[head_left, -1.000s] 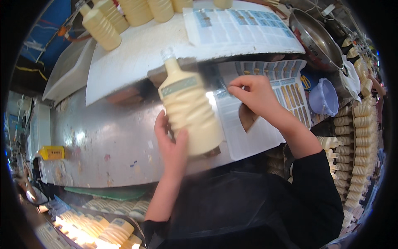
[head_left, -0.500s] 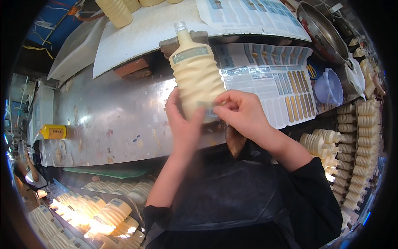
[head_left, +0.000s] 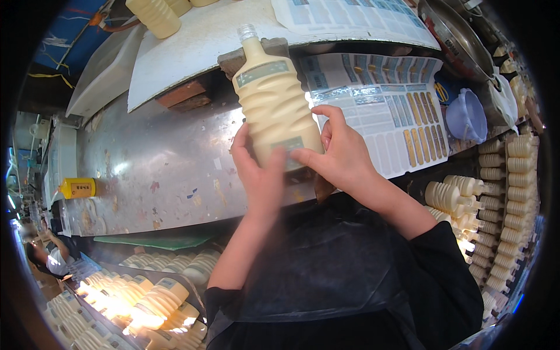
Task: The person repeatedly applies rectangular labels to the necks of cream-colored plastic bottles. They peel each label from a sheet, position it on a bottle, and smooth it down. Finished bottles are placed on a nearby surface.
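A cream bottle (head_left: 274,111) with wavy ridges and a clear threaded neck lies tilted away from me, its upper part on a dark padded rest (head_left: 232,63). One blue-grey label sits below its shoulder, and a second label (head_left: 287,144) is near its base. My left hand (head_left: 256,169) grips the lower left side, its thumb, somewhat blurred, on the lower label. With its thumb pressed at that label's right edge, my right hand (head_left: 344,149) holds the lower right side, index finger curved beside the bottle. The bottle's underside is hidden.
Right of the bottle lies a label sheet (head_left: 373,128), with a lilac bucket (head_left: 466,116) beyond. A yellow container (head_left: 77,188) stands at the metal table's left end. Many more bottles (head_left: 160,300) are stacked lower left and at right (head_left: 519,192). Another person (head_left: 55,256) is far left.
My right hand has opened from a pinch at the lower label; its thumb now presses there and its index finger has moved up the bottle's side. The lower label now lies flatter.
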A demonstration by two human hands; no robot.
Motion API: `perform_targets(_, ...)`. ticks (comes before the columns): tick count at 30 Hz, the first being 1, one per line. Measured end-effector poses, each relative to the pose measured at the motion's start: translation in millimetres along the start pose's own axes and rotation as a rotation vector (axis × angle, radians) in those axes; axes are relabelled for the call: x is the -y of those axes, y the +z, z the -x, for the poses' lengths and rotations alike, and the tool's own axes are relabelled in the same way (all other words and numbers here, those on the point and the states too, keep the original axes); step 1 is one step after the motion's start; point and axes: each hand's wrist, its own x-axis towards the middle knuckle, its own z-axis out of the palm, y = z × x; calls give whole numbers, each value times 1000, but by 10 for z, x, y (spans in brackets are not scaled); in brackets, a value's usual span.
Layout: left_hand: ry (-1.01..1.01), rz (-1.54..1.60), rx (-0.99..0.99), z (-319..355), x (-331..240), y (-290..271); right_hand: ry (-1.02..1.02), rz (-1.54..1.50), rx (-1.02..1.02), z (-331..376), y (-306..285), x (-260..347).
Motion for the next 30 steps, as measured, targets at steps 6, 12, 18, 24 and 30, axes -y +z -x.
perform_targets(6, 12, 2, -15, 8, 21, 23, 7, -29, 4, -32, 2, -28)
perform_targets(12, -2, 42, -15, 9, 26, 22, 35, -16, 43, -32, -29, 30)
perform_targets(18, 15, 39, 8, 17, 50, -5, -4, -28, 4, -28, 0, -11)
perform_targets(24, 30, 124, 38, 7, 165, -60, -22, -129, 51, -56, -23, -97)
perform_targets(30, 18, 94, 39, 13, 102, -43, -25, -21, 22, -30, 1, -62)
